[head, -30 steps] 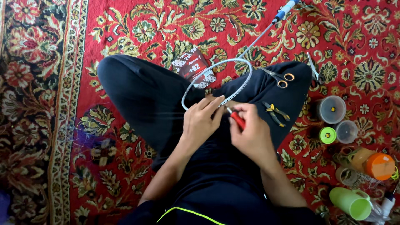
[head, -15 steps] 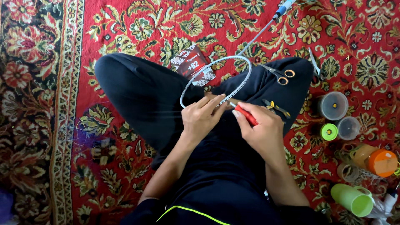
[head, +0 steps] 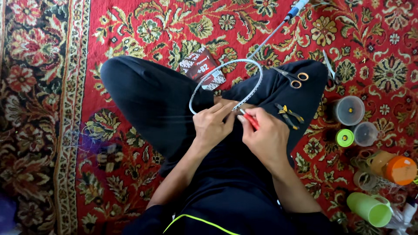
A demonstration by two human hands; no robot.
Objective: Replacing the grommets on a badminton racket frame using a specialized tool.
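I sit cross-legged in black trousers on a red patterned carpet. My left hand (head: pixel 213 124) pinches the near end of a thin white hoop-shaped band (head: pixel 209 78) that arcs over my lap. My right hand (head: pixel 265 137) is closed on a small red-handled tool (head: pixel 250 120), its tip touching the band right beside my left fingers. Yellow-handled pliers (head: pixel 288 113) lie on my right knee, just past my right hand. Small scissors with gold rings (head: pixel 292 78) rest further out on the same leg.
A red and white packet (head: pixel 203 68) lies by my shin. A thin rod with a blue grip (head: pixel 278 27) stretches up-right. Round lidded pots (head: pixel 348 110), a green spool (head: pixel 345 137), an orange-lidded jar (head: pixel 398 169) and a green cup (head: pixel 370 209) crowd the right edge.
Both hands stay together at the band's end; the right hand with the red tool has shifted slightly, closing on the left fingers. The view has drifted a little.
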